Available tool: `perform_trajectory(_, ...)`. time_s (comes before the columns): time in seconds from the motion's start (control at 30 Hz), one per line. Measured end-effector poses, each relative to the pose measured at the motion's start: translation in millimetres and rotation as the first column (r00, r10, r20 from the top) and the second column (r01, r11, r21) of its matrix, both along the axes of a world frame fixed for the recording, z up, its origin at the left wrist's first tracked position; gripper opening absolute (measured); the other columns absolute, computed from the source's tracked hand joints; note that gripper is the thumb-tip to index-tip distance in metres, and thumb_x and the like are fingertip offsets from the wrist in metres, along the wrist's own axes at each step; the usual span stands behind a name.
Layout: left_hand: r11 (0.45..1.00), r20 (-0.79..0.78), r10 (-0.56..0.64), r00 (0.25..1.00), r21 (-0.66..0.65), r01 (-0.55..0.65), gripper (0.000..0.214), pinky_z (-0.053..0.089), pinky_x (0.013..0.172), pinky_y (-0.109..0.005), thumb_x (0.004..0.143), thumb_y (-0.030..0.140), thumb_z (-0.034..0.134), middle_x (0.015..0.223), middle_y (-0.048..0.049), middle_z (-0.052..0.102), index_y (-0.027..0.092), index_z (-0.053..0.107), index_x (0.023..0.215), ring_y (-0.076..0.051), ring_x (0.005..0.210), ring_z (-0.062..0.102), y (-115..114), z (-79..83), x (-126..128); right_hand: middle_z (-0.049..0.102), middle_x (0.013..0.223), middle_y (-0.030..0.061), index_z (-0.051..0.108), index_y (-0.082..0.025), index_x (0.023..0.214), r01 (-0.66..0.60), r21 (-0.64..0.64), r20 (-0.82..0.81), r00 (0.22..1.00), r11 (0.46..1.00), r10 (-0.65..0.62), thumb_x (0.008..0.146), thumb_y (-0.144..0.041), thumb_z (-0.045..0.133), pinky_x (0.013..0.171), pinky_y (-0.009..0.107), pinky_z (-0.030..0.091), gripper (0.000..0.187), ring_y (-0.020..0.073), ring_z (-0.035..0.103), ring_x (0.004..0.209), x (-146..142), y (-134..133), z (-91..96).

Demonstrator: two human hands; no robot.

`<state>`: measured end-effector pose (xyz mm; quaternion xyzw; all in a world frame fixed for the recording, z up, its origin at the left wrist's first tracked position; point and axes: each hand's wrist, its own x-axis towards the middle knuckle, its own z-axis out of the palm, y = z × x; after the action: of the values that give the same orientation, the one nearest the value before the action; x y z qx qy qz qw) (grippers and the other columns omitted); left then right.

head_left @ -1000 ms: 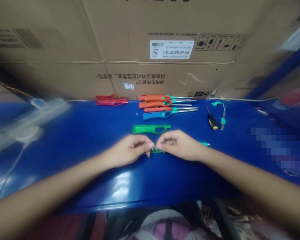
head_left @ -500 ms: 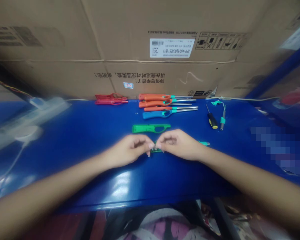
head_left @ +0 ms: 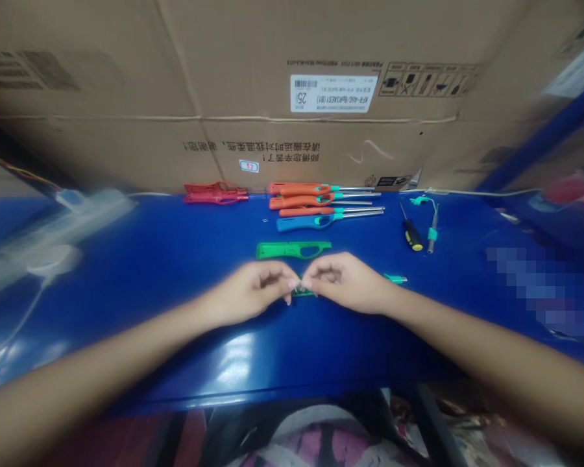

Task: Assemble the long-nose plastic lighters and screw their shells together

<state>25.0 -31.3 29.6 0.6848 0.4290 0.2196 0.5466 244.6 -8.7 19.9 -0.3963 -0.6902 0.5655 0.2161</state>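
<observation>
My left hand (head_left: 265,290) and my right hand (head_left: 346,280) meet fingertip to fingertip over the blue table. Both are closed in a pinch on something small that I cannot make out. Beneath the fingertips shows a green plastic piece (head_left: 302,293), mostly covered by my hands. Just beyond them lies a green lighter casing half (head_left: 277,250) with an oval trigger opening. A teal piece with a metal end (head_left: 396,279) sticks out past my right wrist.
Behind lie several orange lighters (head_left: 302,189), a blue lighter (head_left: 302,223) and red casing parts (head_left: 214,192). At right rest a screwdriver (head_left: 411,235) and a grey cylinder with teal tape (head_left: 433,235). A power strip (head_left: 82,220) stands left; cardboard (head_left: 141,155) closes off the back.
Both hands stay in nearly the same place, still pinching at the green piece. My right wrist has shifted very slightly, and more of the teal piece shows beside it.
</observation>
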Motion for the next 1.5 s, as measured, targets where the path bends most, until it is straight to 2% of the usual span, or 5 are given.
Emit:
perform_trajectory(0.4, 0.997, -0.012, 0.002, 1.0, -0.08, -0.003, 0.036, 0.031, 0.036, -0.014, 0.097, 0.048, 0.054, 0.077, -0.0013, 0.065, 0.013, 0.064, 0.098, -0.003, 0.039, 0.042, 0.8, 0.7, -2.3, 0.057, 0.064, -0.0037, 0.066, -0.015, 0.084, 0.013, -0.06, -0.02, 1.0, 0.998, -0.014, 0.082, -0.034, 0.071, 0.047, 0.021, 0.035, 0.02, 0.0063, 0.045, 0.051, 0.3, 0.2, 8.8)
perform_trajectory(0.63, 0.995, 0.044, -0.021, 0.999, -0.092, 0.025, 0.033, 0.033, 0.037, -0.014, 0.096, 0.043, 0.056, 0.079, -0.0015, 0.066, 0.012, 0.061, 0.108, -0.003, 0.04, 0.043, 2.3, -3.3, -4.7, 0.058, 0.065, -0.0034, 0.067, -0.015, 0.082, 0.029, -0.069, -0.03, 0.999, 0.997, -0.032, 0.082, -0.029, 0.07, 0.053, 0.021, 0.038, 0.014, 0.0067, 0.047, 0.054, 0.5, 0.6, 8.1)
perform_trajectory(0.77, 0.996, 0.052, -0.032, 0.998, -0.086, 0.036, 0.032, 0.033, 0.037, -0.014, 0.097, 0.042, 0.055, 0.08, -0.0021, 0.067, 0.012, 0.061, 0.108, -0.003, 0.04, 0.043, 2.5, -4.3, -5.1, 0.062, 0.071, -0.0015, 0.067, -0.015, 0.081, 0.041, -0.083, -0.056, 0.997, 0.996, -0.046, 0.08, -0.026, 0.07, 0.056, 0.021, 0.041, 0.012, 0.0071, 0.051, 0.059, -1.4, 0.7, 7.3)
perform_trajectory(1.03, 0.996, 0.05, -0.04, 0.998, -0.078, 0.044, 0.032, 0.038, 0.038, -0.016, 0.098, 0.041, 0.054, 0.084, -0.0054, 0.071, 0.011, 0.062, 0.106, -0.004, 0.04, 0.045, 3.1, -3.3, -3.4, 0.061, 0.066, -0.0031, 0.067, -0.014, 0.082, 0.051, -0.1, -0.059, 0.997, 0.994, -0.057, 0.08, -0.026, 0.07, 0.047, 0.02, 0.035, 0.013, 0.005, 0.046, 0.05, -1.7, 0.0, 9.0)
perform_trajectory(1.5, 0.997, 0.078, -0.03, 0.997, -0.073, 0.036, 0.032, 0.043, 0.04, -0.016, 0.097, 0.04, 0.055, 0.088, -0.0066, 0.073, 0.011, 0.064, 0.105, -0.004, 0.043, 0.046, 4.0, -4.6, -1.6, 0.063, 0.07, -0.0012, 0.067, -0.014, 0.083, 0.071, -0.112, -0.015, 0.997, 0.991, -0.073, 0.081, -0.025, 0.069, 0.043, 0.019, 0.035, 0.011, 0.0053, 0.048, 0.048, -1.3, -1.4, 6.5)
